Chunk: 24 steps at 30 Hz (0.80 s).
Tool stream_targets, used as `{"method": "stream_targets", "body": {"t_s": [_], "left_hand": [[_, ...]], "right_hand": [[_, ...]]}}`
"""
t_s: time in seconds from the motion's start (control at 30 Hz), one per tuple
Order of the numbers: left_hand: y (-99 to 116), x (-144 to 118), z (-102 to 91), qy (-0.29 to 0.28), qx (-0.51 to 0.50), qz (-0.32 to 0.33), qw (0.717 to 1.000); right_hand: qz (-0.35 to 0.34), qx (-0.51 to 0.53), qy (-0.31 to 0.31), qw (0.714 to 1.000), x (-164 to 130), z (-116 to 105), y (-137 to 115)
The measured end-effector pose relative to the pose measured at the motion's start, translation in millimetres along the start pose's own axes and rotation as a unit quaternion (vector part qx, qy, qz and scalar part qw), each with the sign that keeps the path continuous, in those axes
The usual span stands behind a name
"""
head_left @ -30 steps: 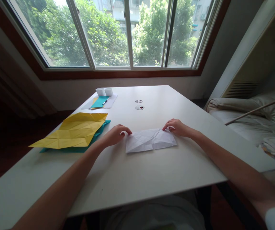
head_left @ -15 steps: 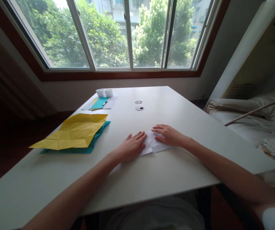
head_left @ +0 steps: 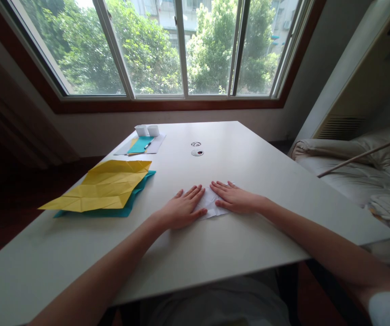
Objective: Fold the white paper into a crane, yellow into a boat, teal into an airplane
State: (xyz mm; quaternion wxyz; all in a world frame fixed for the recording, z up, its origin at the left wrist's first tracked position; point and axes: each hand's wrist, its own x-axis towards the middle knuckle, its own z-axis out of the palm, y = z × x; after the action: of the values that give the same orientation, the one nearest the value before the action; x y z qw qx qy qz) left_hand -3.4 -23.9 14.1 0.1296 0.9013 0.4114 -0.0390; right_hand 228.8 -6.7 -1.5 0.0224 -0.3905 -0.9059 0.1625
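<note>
A creased white sheet of paper (head_left: 210,202) lies on the white table, partly covered by both palms. My left hand (head_left: 183,208) rests flat on its left part, fingers stretched out and thumb apart. On the right part lies my right hand (head_left: 234,198), also flat, with its fingers spread. Between the hands a strip of the paper shows. To the left of my left hand is a creased yellow sheet of paper (head_left: 108,188), on top of a teal sheet of paper (head_left: 127,208).
The white table (head_left: 249,158) stands before a window. At its far left are small white containers (head_left: 153,131), a small teal paper (head_left: 140,145) and a pen (head_left: 149,144). Two round discs (head_left: 197,153) lie near the middle. A padded sofa (head_left: 344,163) stands at the right.
My right hand has slid slightly left and lies flatter on the paper, fingers more spread. My left thumb has moved out from the fingers. The view has shifted a little.
</note>
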Motion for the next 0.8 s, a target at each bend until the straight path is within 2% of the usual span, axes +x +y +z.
{"method": "stream_targets", "body": {"t_s": [0.33, 0.47, 0.67, 0.8], "left_hand": [[-5.4, -17.5, -19.2, -0.098, 0.018, -0.104, 0.99], [-2.7, -21.0, -20.5, -0.093, 0.017, -0.13, 0.987], [2.3, -19.8, -16.0, -0.083, 0.012, -0.177, 0.981], [3.4, -20.0, -13.9, -0.074, 0.018, -0.181, 0.981]], "right_hand": [[0.012, 0.004, -0.014, 1.0, -2.4, -1.7, 5.9], [0.029, 0.021, -0.024, 0.999, -9.0, -7.8, 13.3], [0.118, 0.025, -0.1, 0.988, -27.9, -26.2, 30.1], [0.12, 0.03, -0.101, 0.987, -31.3, -27.1, 36.9]]}}
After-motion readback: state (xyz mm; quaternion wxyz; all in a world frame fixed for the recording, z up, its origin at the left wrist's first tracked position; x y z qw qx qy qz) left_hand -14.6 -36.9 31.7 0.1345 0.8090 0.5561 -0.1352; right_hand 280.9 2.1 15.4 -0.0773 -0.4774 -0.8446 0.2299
